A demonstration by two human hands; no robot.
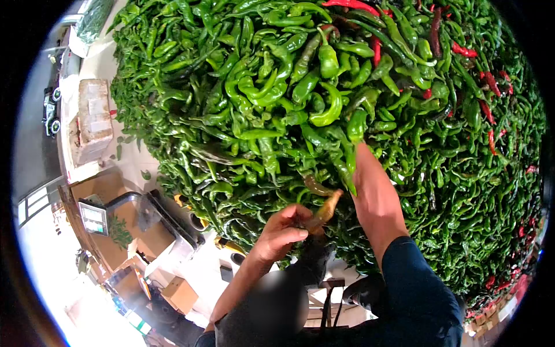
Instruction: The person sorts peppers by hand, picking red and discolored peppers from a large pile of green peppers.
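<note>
A large heap of mostly green chili peppers (248,87) fills the view in front of me. Closed fingers and thumb of my left hand (278,234) grip a discolored yellow-brown pepper (328,209), held at the heap's near edge. Just above it lies a limp brownish pepper (317,186). My right hand (367,173) reaches into the heap, palm side hidden. Its fingers are covered by green peppers, so I cannot tell what they grip. A glossy green pepper (356,126) lies right at its fingertips, and a long green one (350,165) is beside it.
Red peppers (464,50) are scattered on the heap's right side. To the left are a white foam box (94,118), a scale-like display (93,218), a black-rimmed container (167,222) and a cardboard box (180,294). A filled bag (92,20) stands at upper left.
</note>
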